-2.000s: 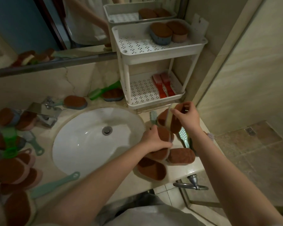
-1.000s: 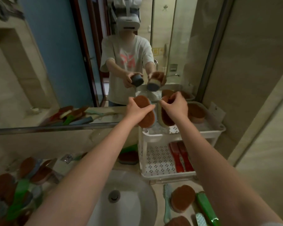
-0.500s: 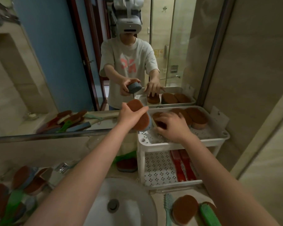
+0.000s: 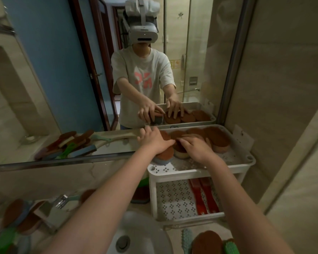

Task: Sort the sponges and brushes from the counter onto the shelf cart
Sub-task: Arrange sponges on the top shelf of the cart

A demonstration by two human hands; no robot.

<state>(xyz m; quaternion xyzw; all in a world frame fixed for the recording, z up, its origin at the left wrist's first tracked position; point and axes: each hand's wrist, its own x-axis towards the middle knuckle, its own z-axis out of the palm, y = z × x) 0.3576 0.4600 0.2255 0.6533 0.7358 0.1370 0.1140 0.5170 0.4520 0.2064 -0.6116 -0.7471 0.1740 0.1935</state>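
The white shelf cart (image 4: 200, 174) stands on the counter against the mirror. In its top tray lie several brown sponges (image 4: 218, 139). My left hand (image 4: 154, 142) grips a brown sponge with a blue base (image 4: 165, 155) and holds it at the tray's left front corner. My right hand (image 4: 196, 148) lies over a brown sponge with a beige base (image 4: 180, 153) that rests in the tray beside it, fingers curled on its top. Two red brushes (image 4: 204, 197) lie on the lower shelf.
Several more brown sponges (image 4: 17, 215) and a green brush (image 4: 4, 239) lie at the counter's left by the faucet (image 4: 61, 200). The sink (image 4: 141, 241) is below my arms. A brown sponge (image 4: 206, 242), a teal brush (image 4: 186, 239) and a green brush (image 4: 231, 246) lie below the cart.
Both hands lifted sponges from the counter up to the top tray. My right hand set its sponge down in the tray; my left hand lowered its sponge to the tray's left corner.
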